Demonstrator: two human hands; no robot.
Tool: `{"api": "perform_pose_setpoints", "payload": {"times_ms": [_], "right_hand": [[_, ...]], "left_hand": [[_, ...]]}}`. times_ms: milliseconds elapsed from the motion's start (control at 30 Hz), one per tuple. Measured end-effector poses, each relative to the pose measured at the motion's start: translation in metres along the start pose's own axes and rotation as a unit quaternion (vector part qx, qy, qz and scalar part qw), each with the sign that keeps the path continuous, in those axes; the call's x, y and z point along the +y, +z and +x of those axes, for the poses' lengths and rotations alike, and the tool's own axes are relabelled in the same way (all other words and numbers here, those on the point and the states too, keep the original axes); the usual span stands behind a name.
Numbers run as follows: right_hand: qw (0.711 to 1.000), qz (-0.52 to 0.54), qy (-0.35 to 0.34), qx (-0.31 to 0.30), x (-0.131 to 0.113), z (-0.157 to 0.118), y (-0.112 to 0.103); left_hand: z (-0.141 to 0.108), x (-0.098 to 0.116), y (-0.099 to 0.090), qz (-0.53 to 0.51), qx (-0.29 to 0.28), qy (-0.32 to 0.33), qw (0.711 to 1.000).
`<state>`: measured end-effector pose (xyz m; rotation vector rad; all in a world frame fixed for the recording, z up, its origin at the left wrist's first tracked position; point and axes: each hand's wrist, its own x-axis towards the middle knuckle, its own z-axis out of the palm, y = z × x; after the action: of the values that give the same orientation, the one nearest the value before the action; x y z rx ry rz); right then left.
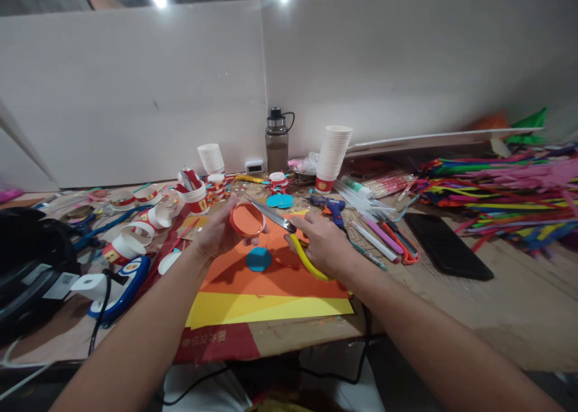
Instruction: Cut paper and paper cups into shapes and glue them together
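Note:
My left hand (220,230) is closed on a round orange piece (248,219) with a red rim, held above the paper sheets. Yellow-handled scissors (307,256) are in my right hand (321,241), its fingers wrapped round the handles. The scissor blades point up and left, near the piece's upper right edge. Beneath both hands lie orange sheets (271,282) over yellow ones (280,312). A blue paper disc (259,259) rests on the orange paper between my hands, and more blue discs (280,201) lie behind it.
A bottle (277,147) and a tall cup stack (333,159) stand at the back. A glue gun (329,205), pens (382,237) and a black phone (447,245) lie to the right, before colourful pipe cleaners (506,189). Cut cups (124,248) lie left.

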<state>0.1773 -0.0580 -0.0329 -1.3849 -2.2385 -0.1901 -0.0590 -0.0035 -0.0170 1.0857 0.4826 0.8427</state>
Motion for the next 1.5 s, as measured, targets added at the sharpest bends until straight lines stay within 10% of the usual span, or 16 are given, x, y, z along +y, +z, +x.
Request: {"api": "perform_pose_setpoints", "payload": {"times_ms": [600,967,1200,1500], "right_hand": [[0.911,0.366,0.185,0.039,0.014,0.012,0.005],[0.919,0.346,0.183,0.035,0.014,0.011,0.007],[0.914,0.357,0.187,0.032,0.012,0.01,0.008],[0.969,0.206,0.135,0.003,0.014,0.011,0.008]], "left_hand": [[0.014,-0.016,-0.004,0.131,0.108,0.197,0.965],[0.012,-0.017,0.0,0.188,0.09,0.211,0.955],[0.005,-0.01,0.013,-0.04,0.083,0.132,0.987],[0.017,-0.017,0.009,-0.109,0.253,0.084,0.958]]}}
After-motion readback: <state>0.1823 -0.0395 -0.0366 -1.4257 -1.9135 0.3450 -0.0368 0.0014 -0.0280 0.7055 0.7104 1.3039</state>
